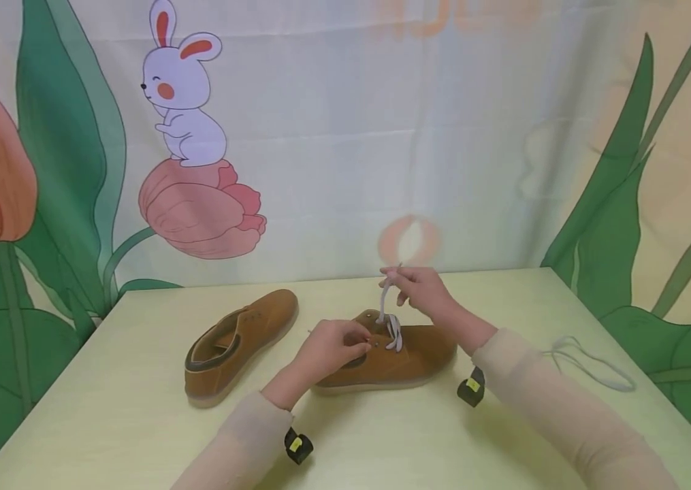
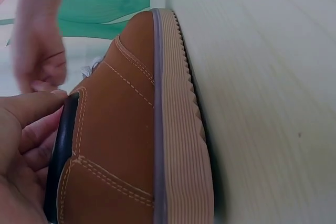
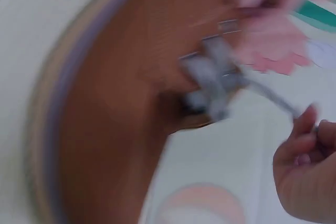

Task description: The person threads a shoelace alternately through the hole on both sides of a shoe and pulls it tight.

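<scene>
A brown shoe [image 1: 425, 357] with a pale ribbed sole stands on the table, its toe pointing right. Grey-white laces [image 1: 394, 333] cross part of its eyelets. My right hand [image 1: 423, 291] is raised above the shoe and pinches a shoelace [image 1: 382, 303], which runs up from the eyelets. In the right wrist view that lace [image 3: 273, 97] stretches from the tongue area to the fingertips. My left hand [image 1: 328, 350] grips the shoe's upper edge beside the eyelets. The left wrist view shows its fingertips at the dark collar [image 2: 64, 140], with some fingers behind the edge.
A second brown shoe [image 1: 259, 344], with no lace in its eyelets, stands to the left, toe pointing away. On the right lies a loose, looped grey-white lace [image 1: 602, 371], partly behind the right sleeve. A printed curtain [image 1: 333, 136] hangs behind the pale table [image 1: 137, 442].
</scene>
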Tool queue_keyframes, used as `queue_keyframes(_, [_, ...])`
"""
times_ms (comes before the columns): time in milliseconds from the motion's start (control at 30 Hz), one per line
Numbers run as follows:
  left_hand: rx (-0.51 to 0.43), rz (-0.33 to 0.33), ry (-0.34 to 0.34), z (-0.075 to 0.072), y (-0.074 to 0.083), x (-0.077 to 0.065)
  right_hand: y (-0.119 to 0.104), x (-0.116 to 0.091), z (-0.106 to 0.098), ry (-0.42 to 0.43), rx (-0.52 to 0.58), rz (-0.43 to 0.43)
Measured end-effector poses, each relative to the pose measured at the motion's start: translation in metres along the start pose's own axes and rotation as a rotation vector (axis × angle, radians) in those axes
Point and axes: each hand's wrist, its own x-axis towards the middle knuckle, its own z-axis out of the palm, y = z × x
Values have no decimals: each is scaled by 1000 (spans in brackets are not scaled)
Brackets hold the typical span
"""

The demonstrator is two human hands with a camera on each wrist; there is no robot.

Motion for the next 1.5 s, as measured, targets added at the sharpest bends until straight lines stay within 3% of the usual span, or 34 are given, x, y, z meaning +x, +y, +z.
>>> queue_keyframes(100, [10,-21,0,0,1,0,-15,3,-9,-3,220,85])
queue_keyframes(167, [18,-34,0,0,3,0,-20,3,-12,-27,208,85])
queue_keyframes(267, [27,-42,5,1,3,0,-22,2,-13,-99,84,41])
queue_keyframes(500, [34,-49,29,4,2,0,-18,-5,-9,-227,-350,-176])
queue_keyframes(667, [28,-24,62,6,0,-2,-10,-10,-1,-332,-492,-278])
queue_keyframes(867, [41,37,125,7,-1,-3,0,-11,9,-431,-520,-306])
queue_keyframes(1167, [79,96,168,5,0,-2,3,-12,14,-401,-515,-322])
queue_keyframes(1333, [76,106,188,7,-2,-3,4,-18,17,-437,-478,-293])
queue_keyframes(1500, [62,71,171,11,-2,-4,15,-22,19,-505,-386,-247])
